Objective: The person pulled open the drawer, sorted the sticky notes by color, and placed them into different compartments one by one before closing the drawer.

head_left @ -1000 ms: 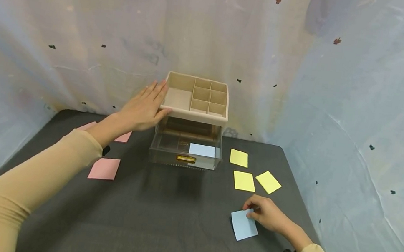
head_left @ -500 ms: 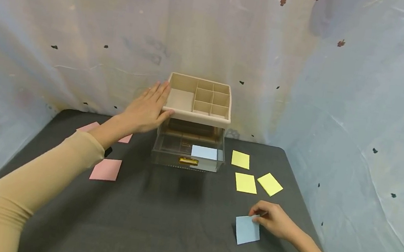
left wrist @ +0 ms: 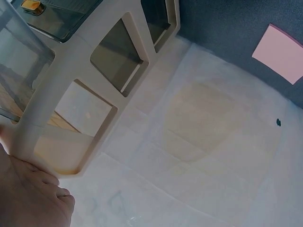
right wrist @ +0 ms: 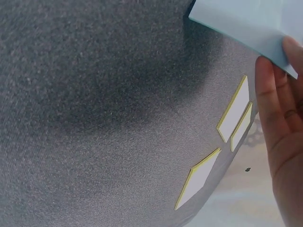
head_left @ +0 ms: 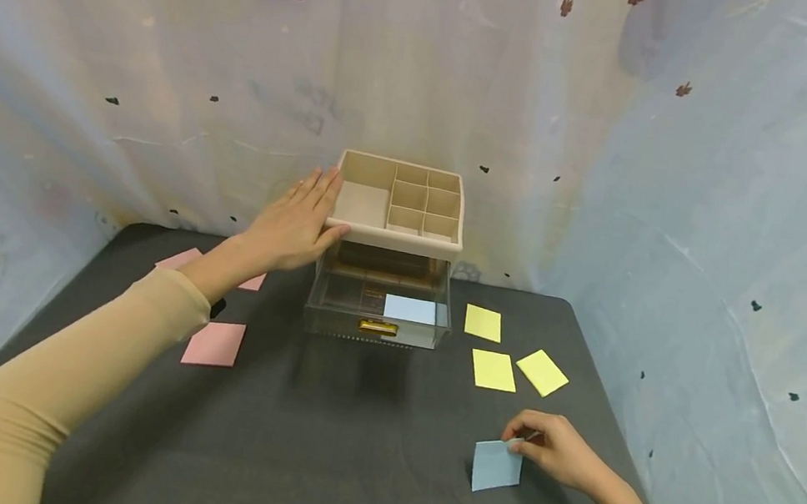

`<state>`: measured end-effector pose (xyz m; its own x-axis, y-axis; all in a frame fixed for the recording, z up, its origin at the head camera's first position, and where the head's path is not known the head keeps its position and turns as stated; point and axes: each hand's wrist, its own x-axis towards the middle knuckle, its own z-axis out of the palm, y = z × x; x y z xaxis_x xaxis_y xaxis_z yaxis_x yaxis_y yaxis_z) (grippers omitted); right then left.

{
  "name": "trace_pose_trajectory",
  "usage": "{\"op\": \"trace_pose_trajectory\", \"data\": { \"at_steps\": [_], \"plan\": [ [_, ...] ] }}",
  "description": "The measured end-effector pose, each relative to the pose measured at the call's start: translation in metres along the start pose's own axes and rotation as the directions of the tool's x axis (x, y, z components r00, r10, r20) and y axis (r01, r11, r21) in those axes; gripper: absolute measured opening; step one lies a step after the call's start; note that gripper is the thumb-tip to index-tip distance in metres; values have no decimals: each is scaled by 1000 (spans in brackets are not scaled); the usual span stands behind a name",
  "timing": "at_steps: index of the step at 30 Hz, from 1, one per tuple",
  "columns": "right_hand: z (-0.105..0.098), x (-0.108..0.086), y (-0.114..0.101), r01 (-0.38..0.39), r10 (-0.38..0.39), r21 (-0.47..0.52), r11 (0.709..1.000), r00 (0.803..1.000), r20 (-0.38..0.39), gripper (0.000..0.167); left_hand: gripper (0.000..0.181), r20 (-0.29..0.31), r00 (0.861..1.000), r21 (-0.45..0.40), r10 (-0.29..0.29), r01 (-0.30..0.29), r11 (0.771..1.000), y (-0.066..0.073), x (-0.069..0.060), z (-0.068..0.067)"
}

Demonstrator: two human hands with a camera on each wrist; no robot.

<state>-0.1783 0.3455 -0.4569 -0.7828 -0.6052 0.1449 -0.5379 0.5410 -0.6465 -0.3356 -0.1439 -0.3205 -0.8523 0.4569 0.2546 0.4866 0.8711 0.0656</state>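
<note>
Your right hand (head_left: 554,451) pinches the blue note (head_left: 496,467) near one corner, at five o'clock from the organizer (head_left: 393,241). So small a hold could let the note pivot or slip. Your left hand (head_left: 294,220), fingers straight, grasps nothing and rests against the organizer's nine o'clock side; pushing hard might shift it, its drawer (head_left: 330,324) open. A low sweep toward eleven o'clock could disturb the yellow notes (head_left: 493,371).
</note>
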Motion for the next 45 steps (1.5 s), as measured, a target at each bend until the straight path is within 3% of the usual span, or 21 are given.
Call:
{"op": "trace_pose_trajectory", "data": {
  "at_steps": [14, 27, 37, 45],
  "plan": [
    [-6, 4, -6, -17, 18, 11, 1000, 995, -99, 17, 84, 11, 1000, 3, -6, 6, 1000, 1, -2, -1],
    [-23, 22, -14, 41, -46, -31, 999, 974, -222, 25, 84, 23, 1000, 3, -2, 2, 1000, 3, -3, -5],
    [-31, 28, -21, 71, -94, -85, 994, 945, -312, 31, 84, 13, 1000, 1, -6, 6, 1000, 3, -5, -1],
    [-44, 39, -29, 134, -162, -98, 986, 901, -402, 33, 84, 9, 1000, -6, -8, 8, 1000, 2, -3, 0]
  ]
}}
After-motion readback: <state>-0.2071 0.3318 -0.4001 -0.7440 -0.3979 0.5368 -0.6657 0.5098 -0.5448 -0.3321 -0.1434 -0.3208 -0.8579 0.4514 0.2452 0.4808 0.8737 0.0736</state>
